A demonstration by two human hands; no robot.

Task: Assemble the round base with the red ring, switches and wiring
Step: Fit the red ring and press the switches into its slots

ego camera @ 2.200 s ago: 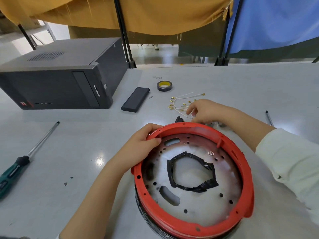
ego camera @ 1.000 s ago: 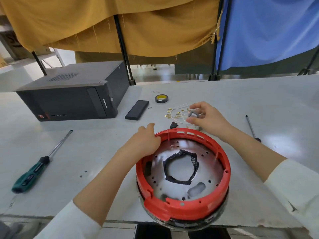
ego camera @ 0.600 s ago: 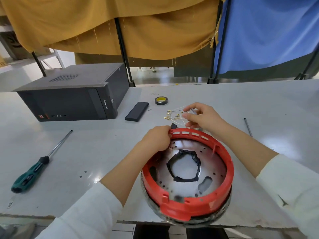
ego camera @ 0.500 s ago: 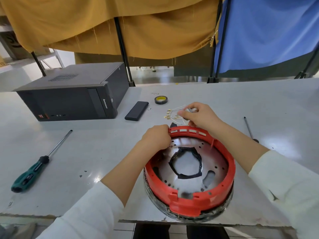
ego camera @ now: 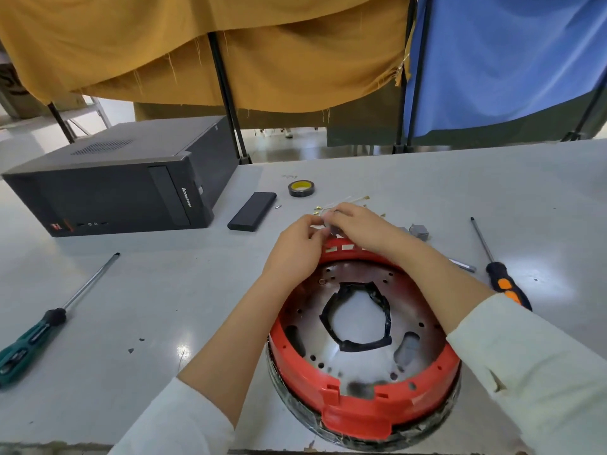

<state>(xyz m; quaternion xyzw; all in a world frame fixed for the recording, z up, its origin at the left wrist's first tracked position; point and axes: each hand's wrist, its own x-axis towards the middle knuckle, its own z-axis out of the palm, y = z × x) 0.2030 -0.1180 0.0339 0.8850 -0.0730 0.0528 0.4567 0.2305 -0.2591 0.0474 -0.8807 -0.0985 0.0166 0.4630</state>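
The round base (ego camera: 361, 349) lies at the table's near edge, a metal plate with a black-taped centre hole inside a red ring (ego camera: 358, 412). Above the ring's far rim my left hand (ego camera: 295, 247) and my right hand (ego camera: 358, 228) meet. Together they pinch a small grey switch (ego camera: 330, 226), mostly hidden by the fingers. Thin white wires with brass terminals (ego camera: 341, 203) lie on the table just beyond the hands. Another grey switch (ego camera: 418, 231) sits to the right of my right hand.
A black computer case (ego camera: 124, 182) stands at the back left, a flat black box (ego camera: 252, 211) and a tape roll (ego camera: 301, 188) beside it. A green-handled screwdriver (ego camera: 49, 323) lies left, an orange-and-black one (ego camera: 496, 267) right. The base overhangs the near table edge.
My left hand has let go of the red ring's rim and moved up to meet the right hand at the small switch. The base has turned slightly.
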